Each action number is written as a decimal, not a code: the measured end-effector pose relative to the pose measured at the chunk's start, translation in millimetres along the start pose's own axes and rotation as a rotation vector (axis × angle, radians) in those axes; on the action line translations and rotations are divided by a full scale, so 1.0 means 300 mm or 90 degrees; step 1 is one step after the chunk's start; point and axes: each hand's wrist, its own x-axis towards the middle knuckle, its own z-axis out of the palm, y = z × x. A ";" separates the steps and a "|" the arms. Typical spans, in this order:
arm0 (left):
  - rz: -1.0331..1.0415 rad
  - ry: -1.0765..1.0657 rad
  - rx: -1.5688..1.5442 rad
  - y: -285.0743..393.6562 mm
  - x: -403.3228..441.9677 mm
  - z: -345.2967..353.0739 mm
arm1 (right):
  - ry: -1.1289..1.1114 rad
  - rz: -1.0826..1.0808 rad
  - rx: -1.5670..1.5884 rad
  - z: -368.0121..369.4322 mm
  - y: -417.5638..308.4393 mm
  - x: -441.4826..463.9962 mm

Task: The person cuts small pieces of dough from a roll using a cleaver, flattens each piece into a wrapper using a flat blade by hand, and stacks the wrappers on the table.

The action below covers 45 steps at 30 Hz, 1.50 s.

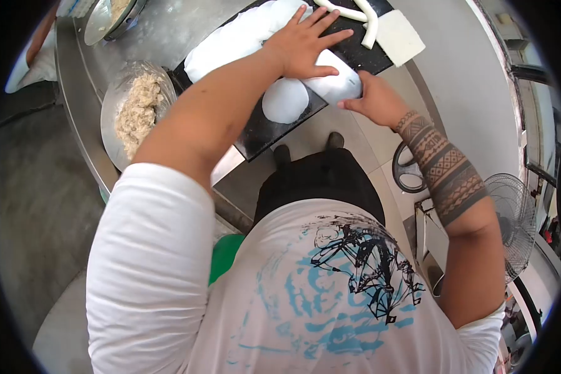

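Note:
My left hand [308,47] lies palm down with its fingers spread, over a broad shiny metal blade [335,76] that looks like a cleaver. My right hand [380,100] is closed around the blade's right end; any handle is hidden in the grip. Beneath is a black board [255,137]. A thin white dough round [285,101] lies on it, left of the blade. Farther back, overlapping white dough sheets [224,50] spread out, partly covered by my left arm. Beyond my fingers lie white dough ropes [369,28].
A white square slab [401,37] sits at the board's right corner. Left of my arm stands a metal bowl [111,103] of pale chunky filling [140,109], with another bowl [96,25] behind. A person's arm shows at far left. A fan [511,218] stands at right.

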 end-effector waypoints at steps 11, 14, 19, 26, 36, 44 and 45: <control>0.043 -0.076 -0.126 0.125 -0.051 0.034 | -0.018 -0.018 0.320 0.214 0.104 -0.126; 0.023 0.034 -0.032 0.057 0.016 0.034 | -0.007 -0.036 0.127 0.051 0.090 -0.019; -0.257 -0.059 -0.126 0.009 0.057 -0.025 | 0.112 -0.026 0.115 0.085 0.097 -0.075; -0.404 -0.332 -0.292 0.138 -0.197 -0.161 | -0.098 0.037 0.070 0.214 0.102 -0.435; -0.764 0.016 -0.681 0.222 -0.277 -0.210 | 0.012 -0.028 0.226 0.444 0.005 -0.155; -0.672 0.175 -0.598 0.157 -0.175 -0.522 | -0.037 -0.042 0.211 0.272 0.075 -0.330; -0.657 0.210 -0.625 0.113 -0.170 -0.524 | -0.024 -0.029 0.219 0.266 0.102 -0.350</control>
